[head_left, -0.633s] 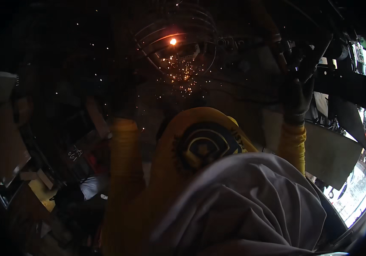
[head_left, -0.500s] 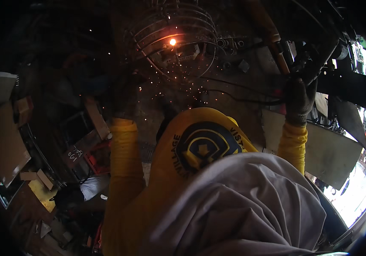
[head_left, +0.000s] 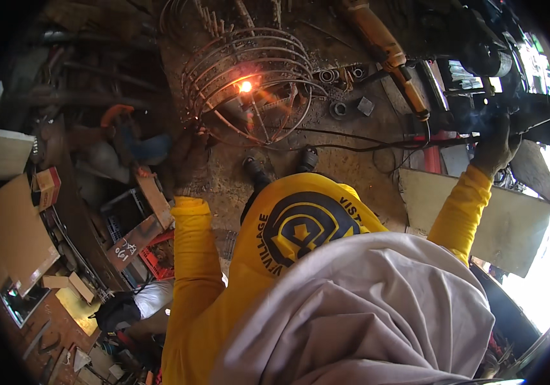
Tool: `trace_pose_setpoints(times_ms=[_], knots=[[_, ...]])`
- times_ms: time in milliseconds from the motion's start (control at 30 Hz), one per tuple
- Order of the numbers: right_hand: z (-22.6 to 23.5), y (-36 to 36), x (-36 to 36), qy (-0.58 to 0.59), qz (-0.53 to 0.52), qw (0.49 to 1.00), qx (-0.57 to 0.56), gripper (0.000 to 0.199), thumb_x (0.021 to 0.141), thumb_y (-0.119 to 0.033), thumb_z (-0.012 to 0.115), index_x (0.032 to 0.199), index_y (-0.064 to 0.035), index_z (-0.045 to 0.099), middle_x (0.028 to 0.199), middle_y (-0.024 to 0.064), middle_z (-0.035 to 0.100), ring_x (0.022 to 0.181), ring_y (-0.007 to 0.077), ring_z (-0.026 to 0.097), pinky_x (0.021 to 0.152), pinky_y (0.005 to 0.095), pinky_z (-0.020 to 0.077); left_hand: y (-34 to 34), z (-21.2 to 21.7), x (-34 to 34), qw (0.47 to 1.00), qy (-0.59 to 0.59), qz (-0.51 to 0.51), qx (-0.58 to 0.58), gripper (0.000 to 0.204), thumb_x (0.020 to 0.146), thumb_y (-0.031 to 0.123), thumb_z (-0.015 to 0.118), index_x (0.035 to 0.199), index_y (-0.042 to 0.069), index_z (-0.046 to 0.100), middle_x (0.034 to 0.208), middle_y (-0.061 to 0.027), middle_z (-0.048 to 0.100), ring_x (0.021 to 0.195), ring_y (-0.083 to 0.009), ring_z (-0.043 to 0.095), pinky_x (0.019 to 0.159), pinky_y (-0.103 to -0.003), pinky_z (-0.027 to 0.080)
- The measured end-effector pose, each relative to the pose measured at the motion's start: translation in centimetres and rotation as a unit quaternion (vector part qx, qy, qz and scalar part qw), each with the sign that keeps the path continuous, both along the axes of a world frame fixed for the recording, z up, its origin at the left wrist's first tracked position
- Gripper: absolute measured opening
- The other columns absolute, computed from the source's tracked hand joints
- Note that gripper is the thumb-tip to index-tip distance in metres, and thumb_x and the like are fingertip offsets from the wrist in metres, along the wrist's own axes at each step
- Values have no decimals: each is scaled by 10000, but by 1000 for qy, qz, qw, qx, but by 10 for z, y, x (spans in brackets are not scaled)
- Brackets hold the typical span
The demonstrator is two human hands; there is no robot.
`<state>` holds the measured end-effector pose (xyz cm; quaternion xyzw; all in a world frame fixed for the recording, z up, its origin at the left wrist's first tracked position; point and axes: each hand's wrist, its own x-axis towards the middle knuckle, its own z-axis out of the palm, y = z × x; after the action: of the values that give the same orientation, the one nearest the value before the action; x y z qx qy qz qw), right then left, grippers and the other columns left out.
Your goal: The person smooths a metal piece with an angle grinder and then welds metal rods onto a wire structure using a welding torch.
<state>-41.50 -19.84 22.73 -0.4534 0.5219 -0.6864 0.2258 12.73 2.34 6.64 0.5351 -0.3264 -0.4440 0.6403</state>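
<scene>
A round frame of bent metal rods (head_left: 252,48) stands in front of me, with a bright orange glowing spot (head_left: 245,86) on one of its rods. My left hand (head_left: 188,154), dark and in shadow, is at the frame's left rim with its fingers closed there. Off to the right, my gloved right hand (head_left: 496,146) is closed around a dark tool, its kind hard to make out. A black cable (head_left: 377,147) runs across to that hand, and faint smoke drifts beside it.
An orange power tool (head_left: 377,38) lies beyond the frame's right side, near metal rings (head_left: 338,109) and a small block (head_left: 365,106). Large pale panels (head_left: 467,205) lean at right. Cardboard (head_left: 18,224), a red crate (head_left: 158,253) and clutter fill the left. My feet (head_left: 259,173) are below the frame.
My right hand has moved outward to the right. The flying sparks are gone, the scene looks brighter, and the glowing spot remains. The left hand stays by the frame.
</scene>
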Motion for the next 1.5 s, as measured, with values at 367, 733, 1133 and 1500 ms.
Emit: trace_pose_setpoints(times_ms=[367,733,1133,1500], knots=[[-18,-80,-53,58,-212,976,-8,524,868,-321,679,1294,-43,557,1190,183,650,1092,298,643,917,370,502,0,6,2,979,-173,46,96,341,954,183,634,1226,-23,626,1117,-64,643,1019,-158,567,913,-303,445],[-75,-205,-223,963,-264,-40,-42,611,671,-251,850,1156,-35,547,1025,35,608,1035,151,535,929,371,437,-15,27,-5,994,0,-22,104,326,988,160,596,1249,-35,614,1088,-55,678,998,-147,621,905,-308,500],[-66,-148,-78,372,-292,860,190,453,776,-316,767,1137,-51,695,1148,119,697,1076,277,661,965,365,492,2,1,7,968,-213,73,111,329,927,195,703,1196,7,674,1073,-64,704,1006,-127,625,912,-287,498],[-76,-155,-63,432,-339,789,276,516,842,-399,610,1216,-44,639,1201,187,621,1165,365,551,990,429,459,2,3,3,973,-193,74,100,318,929,172,698,1196,2,667,1080,-58,693,978,-137,635,914,-293,502]])
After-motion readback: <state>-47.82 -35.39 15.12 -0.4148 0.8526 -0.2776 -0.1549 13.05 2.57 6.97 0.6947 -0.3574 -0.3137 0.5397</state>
